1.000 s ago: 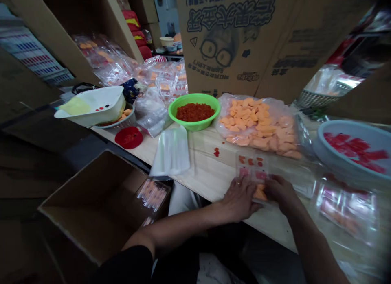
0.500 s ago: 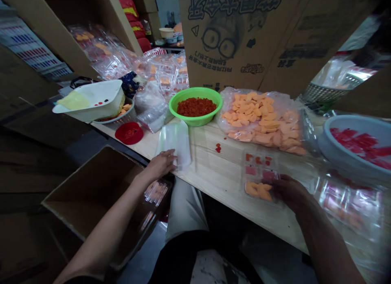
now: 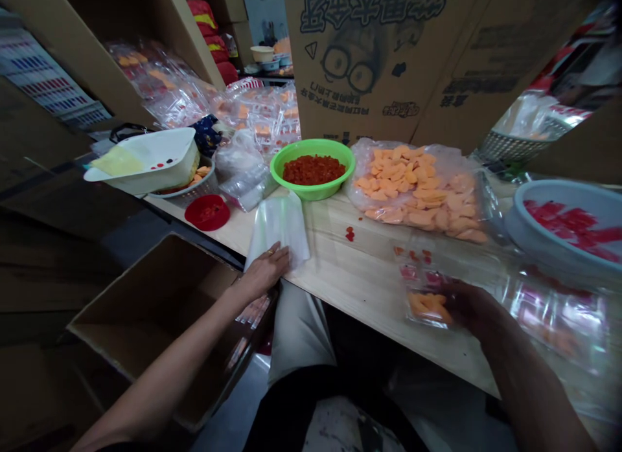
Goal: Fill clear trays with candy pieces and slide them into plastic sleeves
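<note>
My left hand [image 3: 266, 269] lies on the near end of a stack of clear plastic bags [image 3: 280, 222] at the table's front edge, fingers pinched on the top bag. My right hand [image 3: 473, 307] grips a clear compartment tray [image 3: 425, 283] that holds orange pieces near me and red and pink bits farther off. The tray is tilted and slightly blurred. A few red crumbs [image 3: 348, 233] lie on the wooden table [image 3: 350, 277] between my two hands.
Behind stand a green bowl of red bits [image 3: 312, 167], a bag of orange pieces [image 3: 418, 186], a blue basin of red pieces [image 3: 568, 222], a white tub [image 3: 146, 157], a red lid [image 3: 208, 212] and printed cartons [image 3: 369, 57]. An open cardboard box [image 3: 160, 309] sits below left.
My left hand left the tray, reached left to the stack of clear bags and now pinches it. My right hand drew the filled tray toward me and to the right.
</note>
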Tool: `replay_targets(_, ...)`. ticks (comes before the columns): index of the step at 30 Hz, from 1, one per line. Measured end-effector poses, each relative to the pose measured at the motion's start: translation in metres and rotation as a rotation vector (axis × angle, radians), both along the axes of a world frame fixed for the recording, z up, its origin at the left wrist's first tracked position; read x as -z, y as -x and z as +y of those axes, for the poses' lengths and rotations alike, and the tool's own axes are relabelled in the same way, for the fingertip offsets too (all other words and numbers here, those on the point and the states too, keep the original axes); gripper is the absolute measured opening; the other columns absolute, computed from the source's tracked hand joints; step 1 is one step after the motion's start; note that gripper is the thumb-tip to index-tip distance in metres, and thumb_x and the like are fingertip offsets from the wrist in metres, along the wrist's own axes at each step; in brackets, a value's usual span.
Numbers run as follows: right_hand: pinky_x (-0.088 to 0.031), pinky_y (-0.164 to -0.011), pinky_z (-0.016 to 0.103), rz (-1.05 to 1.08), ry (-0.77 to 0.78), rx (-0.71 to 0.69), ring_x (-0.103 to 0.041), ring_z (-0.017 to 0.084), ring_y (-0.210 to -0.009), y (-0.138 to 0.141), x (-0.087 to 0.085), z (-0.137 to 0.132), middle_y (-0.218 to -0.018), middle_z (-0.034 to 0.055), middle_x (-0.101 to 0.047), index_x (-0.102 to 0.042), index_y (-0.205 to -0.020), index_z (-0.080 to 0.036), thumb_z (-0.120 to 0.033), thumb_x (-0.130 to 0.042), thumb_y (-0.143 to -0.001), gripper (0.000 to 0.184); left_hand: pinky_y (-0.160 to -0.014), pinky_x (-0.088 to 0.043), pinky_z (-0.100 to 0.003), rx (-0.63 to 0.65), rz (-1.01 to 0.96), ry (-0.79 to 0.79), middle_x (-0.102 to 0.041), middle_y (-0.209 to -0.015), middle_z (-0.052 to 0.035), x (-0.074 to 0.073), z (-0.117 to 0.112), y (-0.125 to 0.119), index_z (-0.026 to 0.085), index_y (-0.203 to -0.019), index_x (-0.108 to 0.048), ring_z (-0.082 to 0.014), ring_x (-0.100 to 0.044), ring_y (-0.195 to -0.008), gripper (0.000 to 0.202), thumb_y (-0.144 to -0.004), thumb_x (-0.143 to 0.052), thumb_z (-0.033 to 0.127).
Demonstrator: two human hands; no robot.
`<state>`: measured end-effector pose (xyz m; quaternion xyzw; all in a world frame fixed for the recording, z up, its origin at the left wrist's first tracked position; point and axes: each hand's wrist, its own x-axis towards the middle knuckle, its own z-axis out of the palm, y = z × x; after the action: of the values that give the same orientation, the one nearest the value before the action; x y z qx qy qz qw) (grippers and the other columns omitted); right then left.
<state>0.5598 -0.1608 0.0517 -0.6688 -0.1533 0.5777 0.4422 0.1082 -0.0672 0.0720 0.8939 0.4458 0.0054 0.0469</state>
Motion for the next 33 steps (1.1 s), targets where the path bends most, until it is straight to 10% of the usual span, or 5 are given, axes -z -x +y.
replay_targets(6,-0.057,-0.049,0.022,0.096,0.055,0.105,-0.07,0.017,-0.059,0.007,-0.003,-0.003,-0.073,0.0054,-0.074,-0.064,-0.085,-0.018,-0.004,-0.063,-0.07,0.021,-0.101,-0.048,-0.052,-0.17,-0.164,-0.097,-0.062,-0.127,-0.0188,-0.008,-0.013,-0.036,0.012,-0.133,-0.047,-0.0348,-0.058,-0.122,0.053,-0.09,-0.06,0.039)
replay_targets(17,-0.054,-0.045,0.02,0.11,0.001,0.102,-0.067,0.015,-0.052,0.031,-0.011,-0.012,-0.067,0.004,-0.072,-0.061,-0.079,-0.02,-0.006,-0.065,-0.068,0.018,-0.103,-0.045,-0.049,-0.111,-0.33,-0.064,-0.06,-0.137,-0.0212,0.036,-0.006,-0.068,0.01,-0.157,0.008,-0.0318,-0.055,-0.13,0.093,-0.091,-0.054,0.03)
replay_targets(24,-0.052,-0.043,0.02,0.085,0.024,0.116,-0.065,0.015,-0.05,0.048,-0.02,-0.014,-0.064,0.0039,-0.07,-0.061,-0.077,-0.018,-0.006,-0.065,-0.067,0.017,-0.097,-0.044,-0.044,-0.095,-0.342,-0.162,-0.073,-0.114,-0.0094,0.036,-0.004,-0.064,0.019,-0.124,-0.063,-0.026,-0.063,-0.116,0.033,-0.096,-0.045,0.018)
replay_targets(29,-0.049,-0.039,0.019,0.077,0.043,0.116,-0.065,0.015,-0.051,0.051,-0.024,-0.015,-0.068,0.0047,-0.073,-0.064,-0.087,-0.018,-0.007,-0.066,-0.068,0.022,-0.092,-0.044,-0.04,-0.003,-0.357,-0.194,-0.072,-0.108,-0.0098,0.004,-0.004,-0.067,0.02,-0.114,-0.067,-0.0227,-0.064,-0.107,0.029,-0.101,-0.041,0.022)
replay_targets(33,-0.037,-0.032,0.015,0.08,-0.024,0.095,-0.06,0.011,-0.045,0.04,-0.021,-0.018,-0.07,0.0053,-0.073,-0.064,-0.085,-0.016,-0.008,-0.068,-0.068,0.02,-0.104,-0.04,-0.043,0.377,-0.258,-0.145,-0.064,-0.123,-0.0128,-0.024,-0.007,-0.103,0.019,-0.113,-0.064,-0.027,-0.051,-0.129,0.025,-0.1,-0.043,0.022)
